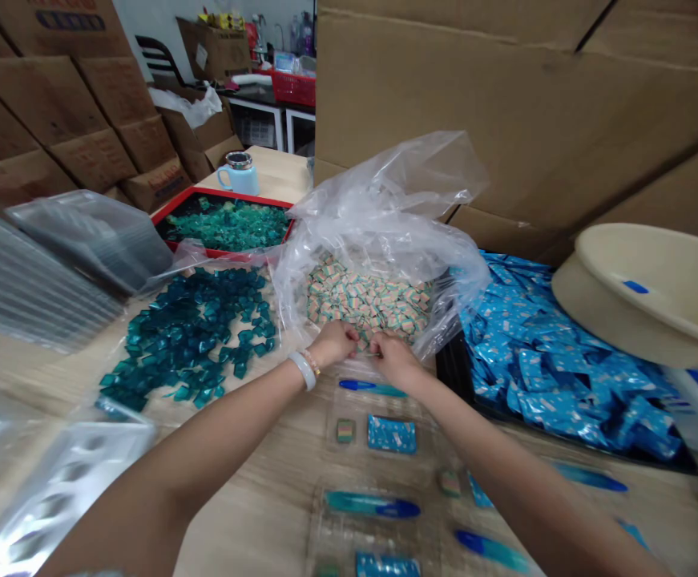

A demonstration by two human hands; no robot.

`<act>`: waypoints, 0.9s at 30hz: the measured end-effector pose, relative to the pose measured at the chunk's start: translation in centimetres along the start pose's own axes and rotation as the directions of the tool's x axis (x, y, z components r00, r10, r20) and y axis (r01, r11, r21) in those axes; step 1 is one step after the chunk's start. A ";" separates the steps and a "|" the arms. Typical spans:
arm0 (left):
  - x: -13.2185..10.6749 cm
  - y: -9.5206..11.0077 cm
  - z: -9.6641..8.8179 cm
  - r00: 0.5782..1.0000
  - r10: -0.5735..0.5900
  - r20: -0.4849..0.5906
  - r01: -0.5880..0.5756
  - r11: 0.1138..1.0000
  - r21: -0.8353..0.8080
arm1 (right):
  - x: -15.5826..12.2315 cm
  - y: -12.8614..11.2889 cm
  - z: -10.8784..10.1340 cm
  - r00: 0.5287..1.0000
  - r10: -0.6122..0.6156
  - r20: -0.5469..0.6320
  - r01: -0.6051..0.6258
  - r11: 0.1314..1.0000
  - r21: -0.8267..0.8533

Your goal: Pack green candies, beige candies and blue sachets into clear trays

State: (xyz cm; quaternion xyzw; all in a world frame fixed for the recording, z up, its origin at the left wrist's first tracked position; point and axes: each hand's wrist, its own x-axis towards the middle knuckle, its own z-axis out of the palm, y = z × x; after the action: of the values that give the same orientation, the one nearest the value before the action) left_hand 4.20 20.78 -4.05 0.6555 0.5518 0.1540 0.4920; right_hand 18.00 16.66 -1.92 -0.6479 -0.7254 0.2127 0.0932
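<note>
Cream-and-green sachets sit in a clear bag, left hand and right hand together at the pile (can't tell if they're gripping any).

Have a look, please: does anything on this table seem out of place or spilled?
The teal pieces beside the left hand lie loose, straight on the wooden table, with a few strays at the pile's edge. That looks odd because similar pieces sit contained in a red tray just beyond.
</note>
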 end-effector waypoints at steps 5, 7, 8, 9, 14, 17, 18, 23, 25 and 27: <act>-0.7 0.1 0.3 0.999 0.013 -0.037 -0.015 0.999 -0.050 | 0.6 0.5 0.4 0.999 0.041 -0.028 -0.029 0.941 0.337; -0.9 0.3 0.3 0.999 0.015 -0.046 -0.017 0.999 -0.043 | 0.9 0.6 0.4 0.999 0.047 -0.022 -0.038 0.948 0.316; -1.0 0.4 0.3 0.998 0.017 -0.054 -0.019 0.999 -0.033 | 1.0 0.7 0.4 0.998 0.049 -0.026 -0.039 0.956 0.289; -1.1 0.5 0.2 0.998 0.020 -0.064 -0.022 1.000 -0.022 | 1.0 0.7 0.3 0.998 0.052 -0.032 -0.041 0.964 0.261; -1.1 1.0 0.2 0.995 0.030 -0.091 -0.027 0.999 0.035 | 0.1 0.3 -0.3 0.998 0.048 -0.040 -0.045 0.996 0.078; -0.8 1.1 0.5 0.997 0.024 -0.071 -0.018 0.996 0.084 | -0.5 0.0 -0.2 0.999 0.042 -0.016 -0.044 0.995 -0.084; -0.7 1.1 0.7 0.998 0.023 -0.061 -0.017 0.994 0.105 | -0.5 0.0 -0.1 0.999 0.044 -0.012 -0.045 0.993 -0.107; -0.9 1.0 1.2 0.996 0.093 -0.001 -0.091 0.978 0.189 | 0.1 0.9 0.6 0.998 0.048 -0.027 -0.047 0.998 0.042; -1.2 1.0 1.3 0.991 0.134 0.014 -0.134 0.969 0.206 | 0.3 1.3 0.8 0.999 0.041 -0.021 -0.038 0.995 0.094; -1.6 1.0 1.4 0.987 0.162 0.015 -0.161 0.962 0.222 | 0.3 1.6 0.9 1.000 0.026 -0.009 -0.025 0.991 0.135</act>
State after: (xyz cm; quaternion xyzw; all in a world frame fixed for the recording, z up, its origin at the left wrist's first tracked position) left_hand 5.23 18.84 -3.36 0.7491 0.5112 0.1319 0.4003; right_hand 19.06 16.88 -3.48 -0.6505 -0.7005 0.2589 0.1381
